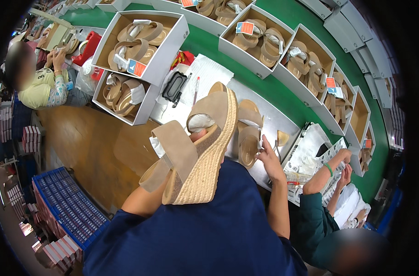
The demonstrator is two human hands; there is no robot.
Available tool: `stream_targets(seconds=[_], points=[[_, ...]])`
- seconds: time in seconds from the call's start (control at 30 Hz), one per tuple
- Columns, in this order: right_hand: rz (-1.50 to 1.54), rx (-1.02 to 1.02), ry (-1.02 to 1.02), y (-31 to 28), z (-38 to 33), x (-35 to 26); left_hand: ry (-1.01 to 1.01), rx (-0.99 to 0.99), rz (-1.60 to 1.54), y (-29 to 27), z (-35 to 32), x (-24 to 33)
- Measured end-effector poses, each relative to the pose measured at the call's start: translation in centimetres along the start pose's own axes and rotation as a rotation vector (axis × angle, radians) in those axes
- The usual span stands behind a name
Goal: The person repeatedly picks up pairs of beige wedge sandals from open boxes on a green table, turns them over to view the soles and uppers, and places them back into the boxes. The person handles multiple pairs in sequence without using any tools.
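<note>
A beige wedge sandal point(202, 145) with a woven rope-like sole is held up on its side close to the camera. My left hand point(199, 135) grips it from behind, and only a little of its fingers shows through the straps. White stuffing fills the straps. A second beige sandal point(248, 147) lies sole down on the metal work surface point(280, 122). Beside its right edge is my right hand point(271, 160), fingers apart and nothing seen in them; whether it touches the sandal I cannot tell.
White shoe boxes point(260, 43) with sandals line the green conveyor point(202, 39). Two more boxes point(142, 69) stand stacked at left. A black clip-like tool point(174, 86), a pen point(197, 87) and paper sheets point(214, 71) lie ahead. Co-workers' arms point(320, 177) reach in at right.
</note>
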State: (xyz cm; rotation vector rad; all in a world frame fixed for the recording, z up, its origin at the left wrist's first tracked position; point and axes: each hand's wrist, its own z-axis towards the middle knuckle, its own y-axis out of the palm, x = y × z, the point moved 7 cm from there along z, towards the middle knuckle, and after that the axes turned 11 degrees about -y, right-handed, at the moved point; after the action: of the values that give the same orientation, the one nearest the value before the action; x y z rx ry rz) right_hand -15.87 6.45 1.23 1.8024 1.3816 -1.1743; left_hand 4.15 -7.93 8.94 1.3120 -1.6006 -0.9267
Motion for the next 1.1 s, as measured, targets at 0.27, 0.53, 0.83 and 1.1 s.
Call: stream_targets(seconds=[0.27,0.53,0.83,1.1], points=[[-0.112,0.403,-0.082,-0.8,1.8,0.0,-0.030,-0.021,0.003,2.3,1.1,0.7],[0.409,0.256,-0.368,-4.6,-6.1,-15.3,0.363,0.044,0.277,8.9,-3.2,7.0],[0.576,0.196,-0.545,-3.7,-5.9,-18.6,0.369,0.364,0.488,6.3,-1.9,7.6],[-0.433,0.356,-0.552,-5.2,-8.0,-23.4,0.401,0.609,1.339,12.5,-1.6,8.8]])
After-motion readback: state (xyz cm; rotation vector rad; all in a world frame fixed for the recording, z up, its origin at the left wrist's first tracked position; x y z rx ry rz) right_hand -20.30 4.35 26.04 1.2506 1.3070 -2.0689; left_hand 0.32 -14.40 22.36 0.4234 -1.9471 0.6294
